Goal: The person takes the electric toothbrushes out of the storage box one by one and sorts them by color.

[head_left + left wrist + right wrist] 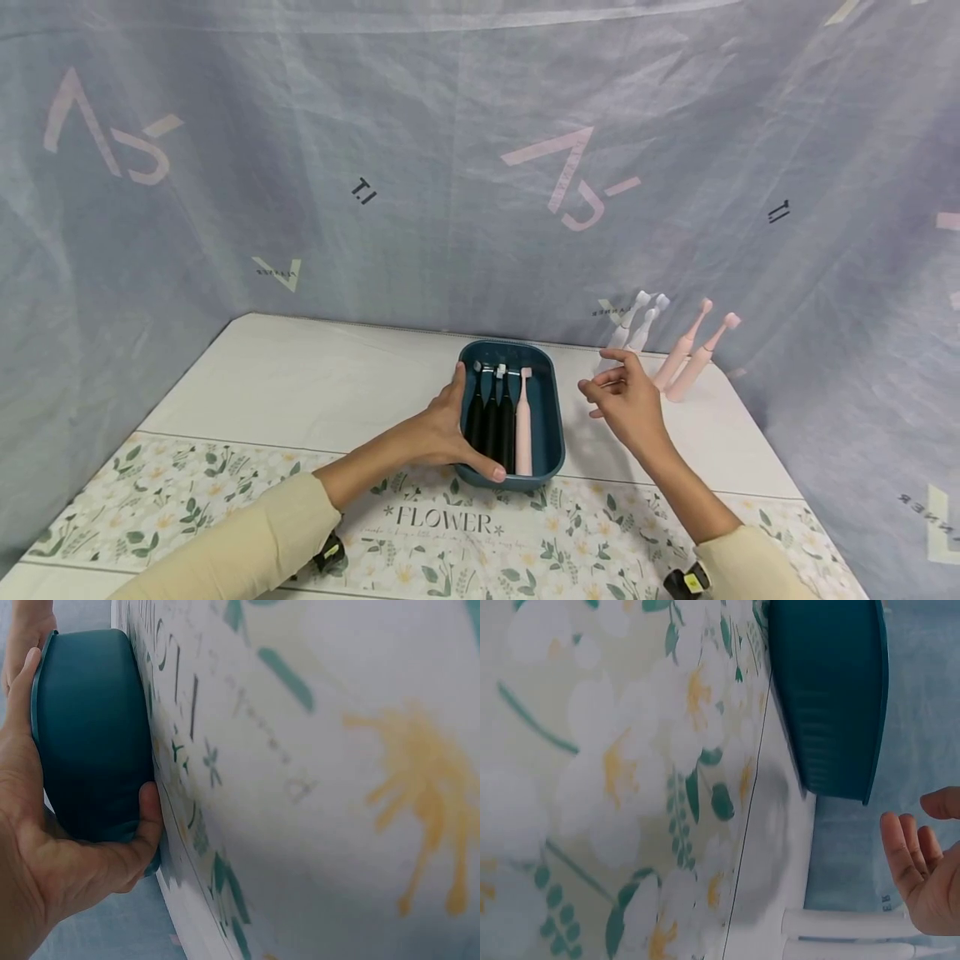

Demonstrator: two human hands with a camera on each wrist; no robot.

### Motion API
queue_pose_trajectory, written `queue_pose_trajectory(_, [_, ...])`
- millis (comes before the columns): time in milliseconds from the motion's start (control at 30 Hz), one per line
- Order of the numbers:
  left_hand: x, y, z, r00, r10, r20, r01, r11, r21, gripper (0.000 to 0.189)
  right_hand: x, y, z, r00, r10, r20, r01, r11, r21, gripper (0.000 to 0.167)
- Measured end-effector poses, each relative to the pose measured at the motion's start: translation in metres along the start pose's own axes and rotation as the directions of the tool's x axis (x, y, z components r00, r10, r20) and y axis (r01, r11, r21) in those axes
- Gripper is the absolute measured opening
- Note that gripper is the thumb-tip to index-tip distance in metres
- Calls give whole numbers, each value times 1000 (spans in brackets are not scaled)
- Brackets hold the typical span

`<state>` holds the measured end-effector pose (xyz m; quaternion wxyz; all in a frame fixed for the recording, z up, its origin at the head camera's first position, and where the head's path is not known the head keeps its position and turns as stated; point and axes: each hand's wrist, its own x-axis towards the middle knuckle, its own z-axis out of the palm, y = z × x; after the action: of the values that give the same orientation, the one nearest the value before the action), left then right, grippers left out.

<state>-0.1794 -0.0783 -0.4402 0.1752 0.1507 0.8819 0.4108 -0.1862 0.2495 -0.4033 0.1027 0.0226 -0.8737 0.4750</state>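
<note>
Steadiness comes from our left hand (441, 432), its thumb and fingers spread wide and gripping the teal tray (546, 429) at its near left part — a light hold suits, enough to stop the tray skidding on the bench (322, 367). In it three black toothbrushes (491, 425) and a pink toothbrush (523, 437) lie side by side, heads to the back, an order we judge worth matching. Our right hand (626, 402) holds nothing, fingers loosely bent, near the white toothbrushes (619, 337) — we'd best pinch one by its handle, sparing the upright pink pair (690, 373).
</note>
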Motion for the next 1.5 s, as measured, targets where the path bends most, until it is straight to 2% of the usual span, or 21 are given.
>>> queue_pose_trajectory(333, [-1, 0, -1, 1000, -12, 3, 12, 1000, -5, 179, -3, -10, 15, 999, 9, 35, -11, 998, 54, 61])
queue_pose_trajectory(767, [3, 0, 1, 1000, -2, -7, 2, 1000, 9, 178, -2, -15, 29, 999, -20, 40, 16, 996, 85, 54])
queue_pose_trajectory(1033, [2, 0, 2, 1000, -10, -9, 10, 1000, -7, 178, -2, -20, 38, 997, -25, 77, 15, 991, 136, 52])
queue_pose_trajectory(1333, [0, 2, 1, 1000, -13, -6, 13, 1000, -11, 177, -3, -27, 47, 993, -44, 108, 30, 992, 121, 51])
queue_pose_trajectory(1500, [-1, 2, 1, 1000, -13, -1, 13, 1000, -25, 177, -3, -31, 54, 990, -49, 135, 40, 997, 65, 56])
